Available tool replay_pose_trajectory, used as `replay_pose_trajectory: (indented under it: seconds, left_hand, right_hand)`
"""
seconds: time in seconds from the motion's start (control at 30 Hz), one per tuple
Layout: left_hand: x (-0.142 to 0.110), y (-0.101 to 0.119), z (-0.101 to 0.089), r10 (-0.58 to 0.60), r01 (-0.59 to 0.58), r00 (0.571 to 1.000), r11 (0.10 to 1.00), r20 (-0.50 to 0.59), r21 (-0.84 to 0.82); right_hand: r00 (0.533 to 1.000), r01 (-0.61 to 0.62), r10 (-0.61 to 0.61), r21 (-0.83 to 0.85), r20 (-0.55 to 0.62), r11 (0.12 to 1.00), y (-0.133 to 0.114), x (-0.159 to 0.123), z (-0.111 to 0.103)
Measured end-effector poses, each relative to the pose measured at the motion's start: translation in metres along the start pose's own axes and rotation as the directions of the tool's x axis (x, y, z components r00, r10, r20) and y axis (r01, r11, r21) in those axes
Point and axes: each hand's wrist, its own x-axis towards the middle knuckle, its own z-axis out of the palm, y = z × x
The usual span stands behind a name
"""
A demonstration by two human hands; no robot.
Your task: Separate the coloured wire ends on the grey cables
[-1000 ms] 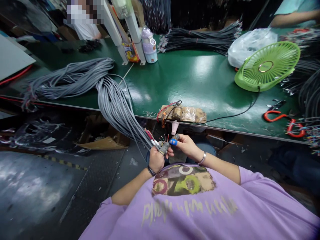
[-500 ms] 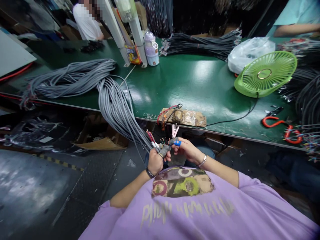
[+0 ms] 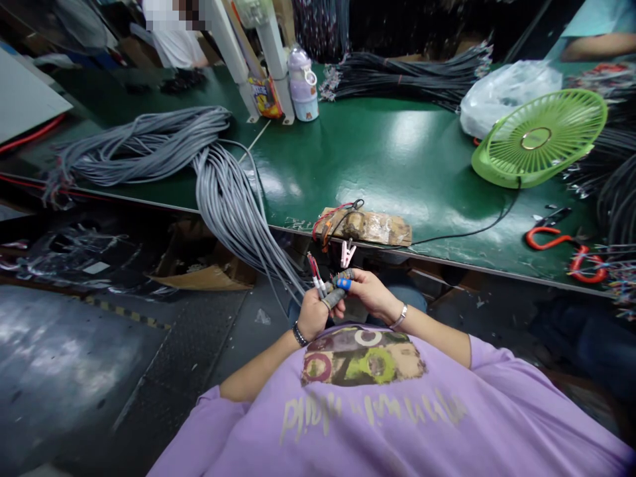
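A thick bundle of grey cables (image 3: pixel 231 199) hangs over the bench edge down to my lap. My left hand (image 3: pixel 313 317) is closed around several cable ends, its thumb wrapped in grey tape. Above that fist stand white-sleeved cable ends with stripped red and dark wires (image 3: pixel 315 270). My right hand (image 3: pixel 371 295) meets the left one, with grey and blue wraps on its fingers. Its fingertips pinch at the fine wires of a cable end, which they mostly hide. Just beyond the hands, a pale pink clip (image 3: pixel 347 254) sits at the bench edge.
On the green bench (image 3: pixel 358 159) lies a taped wooden board (image 3: pixel 392 230) with wires. A green fan (image 3: pixel 539 139), red-handled pliers (image 3: pixel 549 238), a plastic bag (image 3: pixel 511 93) and black cable bundles (image 3: pixel 402 76) are rightward and behind. A purple bottle (image 3: pixel 303 86) stands farther back. Other people are across the bench.
My right hand has moved left, closer against my left hand, and now covers the fine wires that were fanned out. The red wire ends have tilted more upright. The view has shifted slightly.
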Motion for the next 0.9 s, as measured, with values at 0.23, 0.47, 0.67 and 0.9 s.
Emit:
replay_pose_trajectory:
  seconds: [0.23, 0.47, 0.67, 0.9]
  left_hand:
    - [-0.001, 0.001, 0.003, 0.036, -0.037, 0.997, 0.999, -0.074, -0.011]
    - [-0.008, 0.012, 0.003, 0.050, -0.063, 0.993, 0.989, -0.103, -0.132]
    - [-0.010, 0.030, 0.008, -0.029, 0.014, 0.998, 0.972, -0.058, -0.236]
    - [0.000, 0.036, 0.015, -0.076, 0.069, 0.997, 0.961, -0.015, -0.267]
  right_hand:
    - [0.996, 0.056, -0.056, -0.003, -0.065, 0.998, 0.002, -0.001, 0.008]
    - [0.999, -0.038, 0.037, 0.176, 0.011, 0.984, -0.002, 0.000, -0.010]
    - [0.983, -0.171, 0.185, 0.352, -0.006, 0.920, -0.013, 0.017, -0.034]
    - [0.958, 0.203, -0.197, 0.006, -0.207, 0.979, -0.015, 0.033, -0.019]
